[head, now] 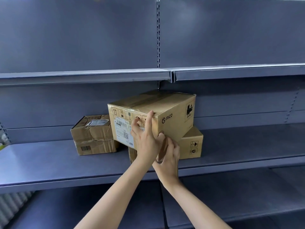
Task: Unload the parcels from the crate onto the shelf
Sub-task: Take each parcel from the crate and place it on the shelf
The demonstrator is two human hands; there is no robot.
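A dark grey back panel point(82, 30) is seen behind the shelving, matt and lit with faint pale patches. It is divided by a slotted upright point(158, 30), which is run down the middle from the top edge. A second slotted strip point(291, 106) is set near the right side, and a third point(4, 129) is cut off by the left edge. Just beside that one, a pale green and white object point(3, 141) is partly shown, too blurred to be identified. A ribbed grey surface point(13, 205) is seen at the lower left corner
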